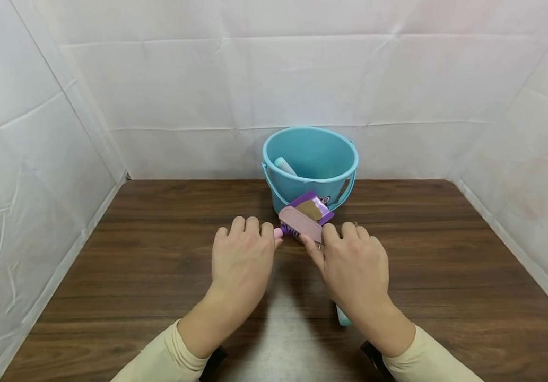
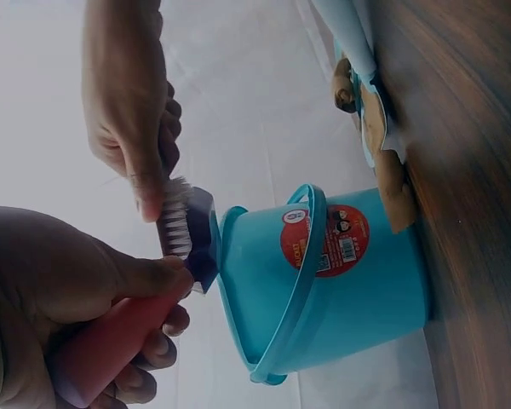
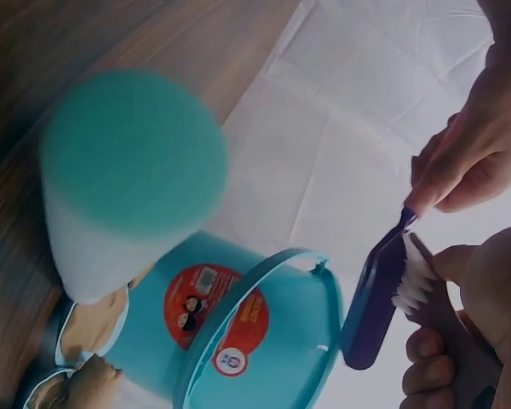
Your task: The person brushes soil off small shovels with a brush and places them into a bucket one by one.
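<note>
My left hand (image 1: 244,262) grips the pink handle (image 2: 119,341) of a small purple dustpan (image 3: 376,298), held up at the near rim of the teal bucket (image 1: 295,187). On the pan lies a flat brown piece (image 1: 309,210). My right hand (image 1: 356,265) holds a pink brush (image 1: 299,223) across the pan, thumb along its near side. Its white bristles (image 2: 179,226) face the pan, right at its surface. In both wrist views the pan's lip is close to the bucket's rim.
A pale handle (image 1: 284,166) leans inside the bucket. Below my right wrist, a mint-tipped white handle (image 1: 342,317) lies on the brown wooden table (image 1: 168,254). Brown pieces (image 2: 373,119) lie near it, in front of the bucket. White sheeting (image 1: 178,90) encloses the table's back and sides.
</note>
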A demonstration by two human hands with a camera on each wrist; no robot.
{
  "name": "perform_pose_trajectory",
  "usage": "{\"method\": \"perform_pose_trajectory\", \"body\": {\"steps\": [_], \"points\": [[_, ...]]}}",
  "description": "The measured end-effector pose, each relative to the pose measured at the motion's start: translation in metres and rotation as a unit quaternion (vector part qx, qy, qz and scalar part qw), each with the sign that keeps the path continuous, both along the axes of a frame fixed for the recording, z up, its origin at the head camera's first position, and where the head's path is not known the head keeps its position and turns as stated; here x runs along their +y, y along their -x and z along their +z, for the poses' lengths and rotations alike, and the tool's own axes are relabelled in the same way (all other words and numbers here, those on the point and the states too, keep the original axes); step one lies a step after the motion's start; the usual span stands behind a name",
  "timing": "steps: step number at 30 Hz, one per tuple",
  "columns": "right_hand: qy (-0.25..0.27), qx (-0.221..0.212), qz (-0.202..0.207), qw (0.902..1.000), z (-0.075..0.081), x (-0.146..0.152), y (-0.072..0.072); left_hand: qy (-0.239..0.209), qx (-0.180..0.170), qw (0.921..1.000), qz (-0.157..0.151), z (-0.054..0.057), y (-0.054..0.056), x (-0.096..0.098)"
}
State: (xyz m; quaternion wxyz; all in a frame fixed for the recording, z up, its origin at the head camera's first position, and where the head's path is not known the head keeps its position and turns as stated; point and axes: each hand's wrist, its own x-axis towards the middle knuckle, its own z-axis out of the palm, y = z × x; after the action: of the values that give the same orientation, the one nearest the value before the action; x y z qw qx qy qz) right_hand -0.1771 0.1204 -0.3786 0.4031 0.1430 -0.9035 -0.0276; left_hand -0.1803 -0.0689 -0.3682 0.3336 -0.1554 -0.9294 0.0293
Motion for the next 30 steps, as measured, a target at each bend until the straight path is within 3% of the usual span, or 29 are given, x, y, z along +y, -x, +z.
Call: {"method": "perform_pose_trajectory", "body": {"steps": [6,14,17,23,30], "points": [[0.003,-0.014,-0.015,0.9998,-0.003,0.011,0.012,0.0,-0.002,0.9999,0.013,-0.001,0.0,0.0],[0.042,-0.041,-0.073,0.9956,0.001,0.034,0.03,0.004,-0.008,0.9998,0.018,-0.002,0.0,-0.001],[0.055,-0.042,-0.061,0.9957,0.006,0.031,0.024,0.002,-0.006,0.9999,0.015,-0.001,0.0,-0.002],[0.01,-0.037,0.019,0.9991,0.008,0.004,-0.001,0.0,0.006,0.9998,0.018,0.002,0.001,-0.002],[0.001,-0.02,0.0,0.9998,0.004,-0.003,-0.003,-0.012,-0.006,0.9996,0.023,0.004,-0.002,-0.003]]}}
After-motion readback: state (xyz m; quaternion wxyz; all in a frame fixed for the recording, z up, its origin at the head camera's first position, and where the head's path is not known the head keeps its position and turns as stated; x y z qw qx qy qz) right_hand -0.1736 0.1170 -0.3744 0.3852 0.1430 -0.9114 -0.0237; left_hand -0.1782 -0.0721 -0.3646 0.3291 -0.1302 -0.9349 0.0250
